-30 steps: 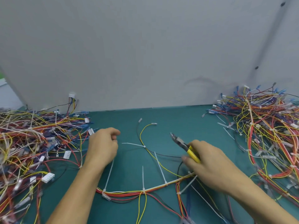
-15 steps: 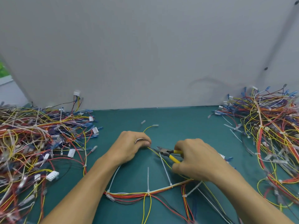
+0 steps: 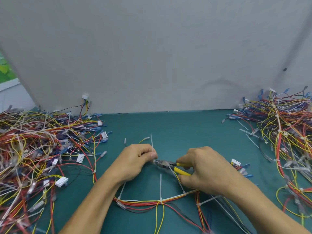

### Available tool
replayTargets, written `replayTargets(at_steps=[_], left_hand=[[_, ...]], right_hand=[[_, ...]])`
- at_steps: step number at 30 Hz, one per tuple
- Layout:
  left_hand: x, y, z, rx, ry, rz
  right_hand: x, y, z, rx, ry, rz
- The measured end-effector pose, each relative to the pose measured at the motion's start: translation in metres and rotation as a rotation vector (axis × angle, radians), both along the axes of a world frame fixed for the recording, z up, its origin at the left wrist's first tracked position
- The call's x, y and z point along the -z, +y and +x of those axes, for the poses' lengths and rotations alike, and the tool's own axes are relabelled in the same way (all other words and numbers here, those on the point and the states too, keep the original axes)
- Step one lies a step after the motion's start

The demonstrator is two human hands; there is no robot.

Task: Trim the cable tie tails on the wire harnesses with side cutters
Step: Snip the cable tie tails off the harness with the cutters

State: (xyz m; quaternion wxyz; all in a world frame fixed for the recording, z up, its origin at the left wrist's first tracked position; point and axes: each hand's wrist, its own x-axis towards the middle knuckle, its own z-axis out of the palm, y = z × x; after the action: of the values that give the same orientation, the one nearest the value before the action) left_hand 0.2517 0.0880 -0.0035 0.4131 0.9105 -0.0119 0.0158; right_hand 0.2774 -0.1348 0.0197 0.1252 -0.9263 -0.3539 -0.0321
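The left hand (image 3: 135, 162) was curled into a loose fist, its thumb and forefinger pinching a thin yellow wire at the foot of a white cable tie tail (image 3: 151, 142), which stood up from between the fingers. The right hand (image 3: 207, 171) was wrapped around the yellow handles of the side cutters (image 3: 163, 163), fingers curled under and thumb on top, with the two handles a little apart. The cutter nose pointed left and met the left thumb tip right at the base of that tail; whether the blades had closed on the tie could not be told. Both hands hovered over the green mat (image 3: 177, 129), just behind the wire harness (image 3: 148, 202), whose red, orange and yellow bundle lay curved across the mat with another untrimmed tail (image 3: 160, 184) sticking up. Tangled harness piles sat at the left (image 3: 42, 149) and the right (image 3: 287, 132).
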Motion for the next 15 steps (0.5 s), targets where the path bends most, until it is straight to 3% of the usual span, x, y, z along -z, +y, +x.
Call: replayTargets(at_steps=[15], left_hand=[[0.0030,0.0021,0.0077,0.031,0.018,-0.039]], right_hand=[[0.0068,0.0059,-0.0015,0.025,0.004,-0.014]])
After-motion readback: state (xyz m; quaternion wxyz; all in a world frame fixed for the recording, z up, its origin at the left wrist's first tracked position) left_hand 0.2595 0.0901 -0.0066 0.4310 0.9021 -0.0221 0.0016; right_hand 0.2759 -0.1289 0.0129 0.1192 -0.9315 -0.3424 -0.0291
